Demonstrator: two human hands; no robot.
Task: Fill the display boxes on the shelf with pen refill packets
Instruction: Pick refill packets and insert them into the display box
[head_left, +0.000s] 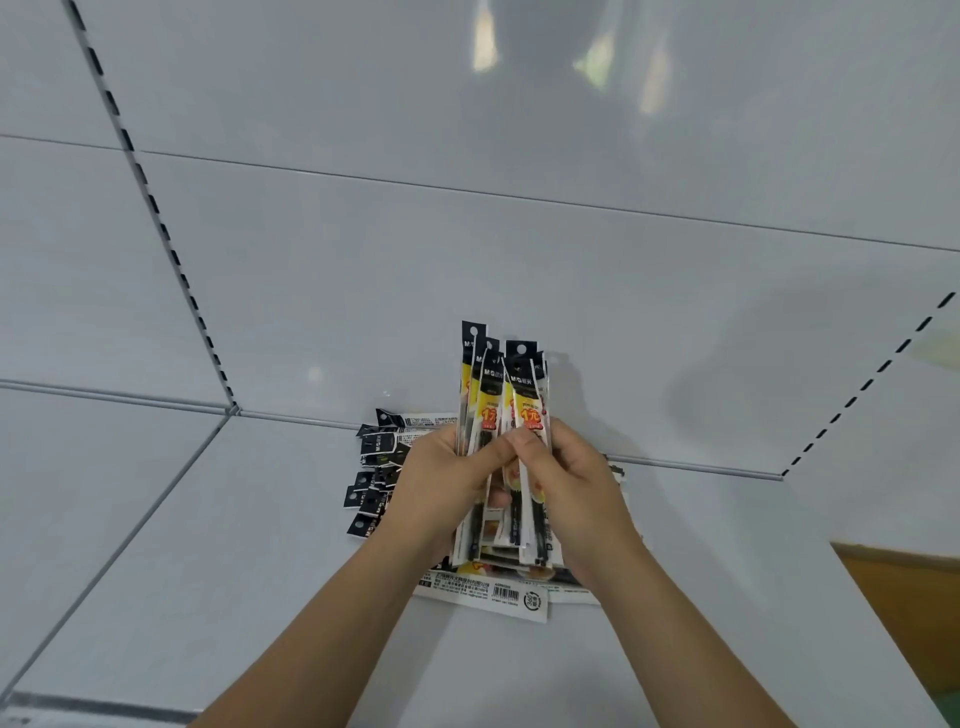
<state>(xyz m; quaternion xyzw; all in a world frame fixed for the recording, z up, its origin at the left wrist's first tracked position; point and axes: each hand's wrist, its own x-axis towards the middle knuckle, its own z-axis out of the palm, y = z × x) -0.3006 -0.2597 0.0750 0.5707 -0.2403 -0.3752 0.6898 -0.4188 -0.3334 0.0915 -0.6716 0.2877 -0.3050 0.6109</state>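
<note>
Both my hands, left hand and right hand, have fingers clamped on the upright refill packets, long axis rising beyond my fingers.

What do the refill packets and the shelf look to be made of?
Packets: thin glossy plastic film with printed card-like headers, judging by their sheen, punched hang holes and slight flex in both hands.
Shelf: probably painted sheet metal, smooth and semi-gloss; it shows soft reflections, and slotted uprights run up the back panel.
</note>
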